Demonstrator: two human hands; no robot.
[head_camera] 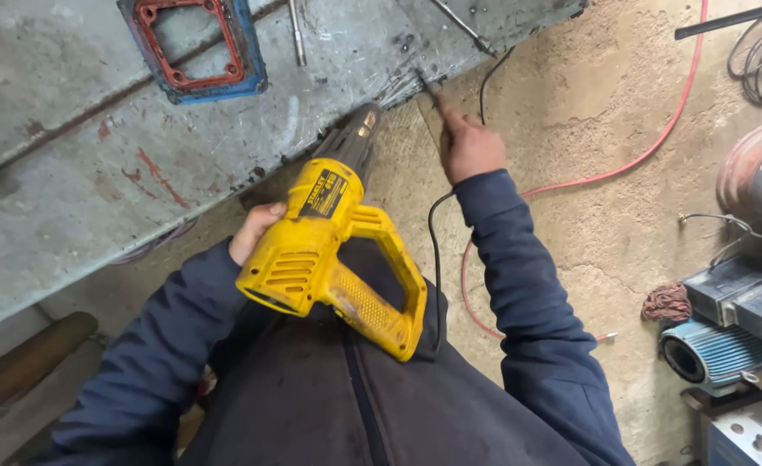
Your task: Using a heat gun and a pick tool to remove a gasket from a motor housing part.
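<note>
My left hand (254,229) grips the body of a yellow heat gun (329,250), its dark nozzle (357,138) aimed at the near edge of a worn grey metal workbench (70,173). My right hand (469,148) is closed on a thin dark tool (430,89) whose tip touches the bench edge just right of the nozzle. The heat gun's black cord (433,259) hangs down past my right sleeve.
A blue and red rectangular gasket frame (193,47) lies on the bench, with a metal rod (296,33) beside it. A red hose (639,155) runs over the concrete floor. Electric motors and metal parts (734,319) crowd the right side.
</note>
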